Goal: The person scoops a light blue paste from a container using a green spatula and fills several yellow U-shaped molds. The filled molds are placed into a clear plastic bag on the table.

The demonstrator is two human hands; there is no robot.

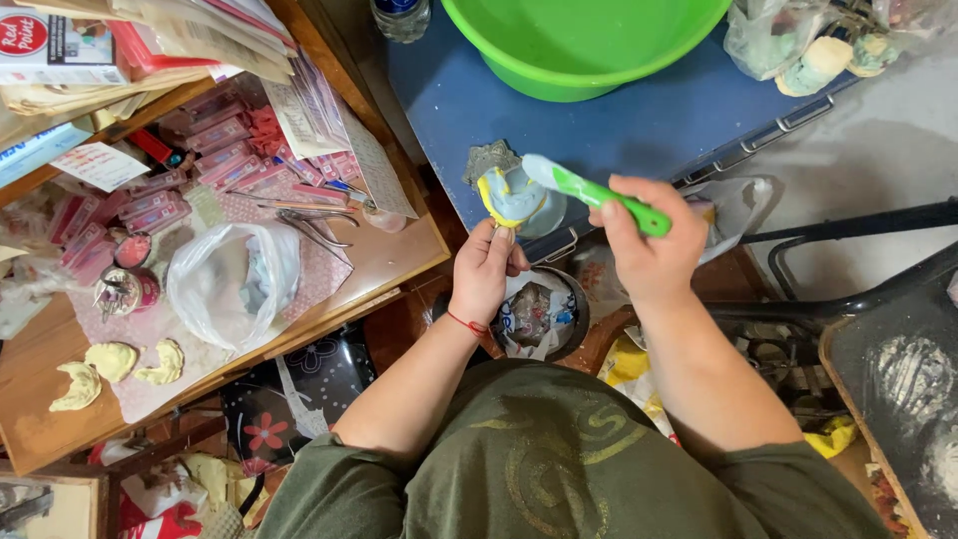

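A small pale blue-grey moulded piece with a yellow rim is sitting just above the centre of the frame, pinched from below by the left hand, whose fingertips are closing narrowly on its lower edge. The piece is looking rounded and glossy, and a greyish ragged bit is showing at its upper left (whether that is part of it or something behind it, I cannot tell). Over its top is lying the white head of a green-handled toothbrush, which the right hand is gripping with fingers wrapped tight round the handle, the tool slanting down toward the right.

Behind both is lying a blue board — a bright green plastic basin is resting on it at the top of the frame. Just under the hands, a round dark bowl is holding crumpled wrappers. At the left, a wooden table is carrying a clear plastic bag, metal pliers, rows of pink boxes and, in the lower left, three pale yellow dough shapes. In the upper right corner — wrapped in clear plastic — lumps of pale clay are lying.
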